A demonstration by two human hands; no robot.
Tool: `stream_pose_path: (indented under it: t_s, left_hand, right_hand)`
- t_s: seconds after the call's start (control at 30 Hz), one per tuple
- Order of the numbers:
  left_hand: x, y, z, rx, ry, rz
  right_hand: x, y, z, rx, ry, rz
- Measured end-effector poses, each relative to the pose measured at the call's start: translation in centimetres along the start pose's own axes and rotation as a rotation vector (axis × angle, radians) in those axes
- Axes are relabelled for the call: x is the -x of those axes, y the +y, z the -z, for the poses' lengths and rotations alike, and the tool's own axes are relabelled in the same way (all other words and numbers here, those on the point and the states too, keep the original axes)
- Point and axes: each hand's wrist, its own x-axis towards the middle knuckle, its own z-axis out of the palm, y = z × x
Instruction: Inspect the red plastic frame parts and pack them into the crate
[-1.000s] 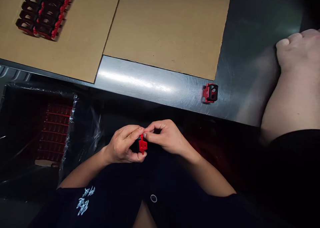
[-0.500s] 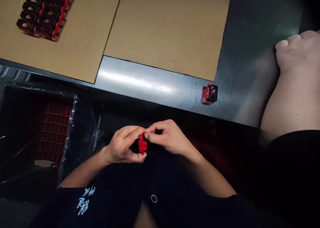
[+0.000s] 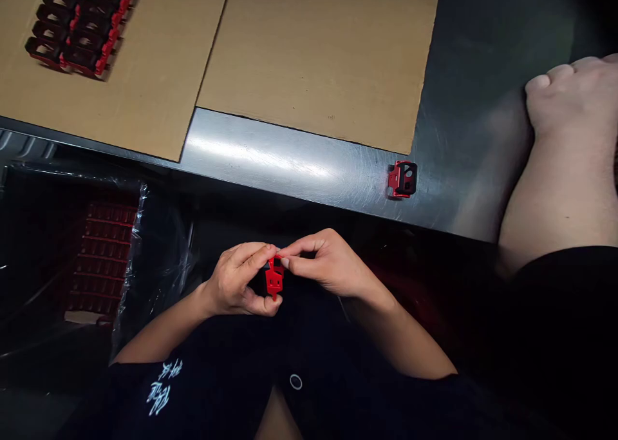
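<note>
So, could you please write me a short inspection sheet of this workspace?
surface: steel table, partly covered by cardboard sheets.
job's things: red part, held above the person's lap; rows of similar parts on the cardboard; more red parts in a bin with clear plastic at its edge.
clutter: one loose part on the bare steel by a cardboard corner.
hands: left hand and right hand both pinch the red part.
cables: nothing seen.
surroundings: an arm, apparently another person's, lies on the table at right, its fist closed.
</note>
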Motion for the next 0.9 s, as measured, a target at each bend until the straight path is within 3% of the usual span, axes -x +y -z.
stream_pose_path:
  t_s: [0.27,0.9]
  left_hand:
    - [0.25,0.01,0.13,-0.012,-0.017,0.018]
    - [0.48,0.13,0.25,0.019,-0.005,0.030]
  right_hand:
    - [-0.41,0.43,-0.80,-0.045,0.033,-0.026]
    - [-0.16,-0.14,-0.38,-0.002,-0.006,-0.015]
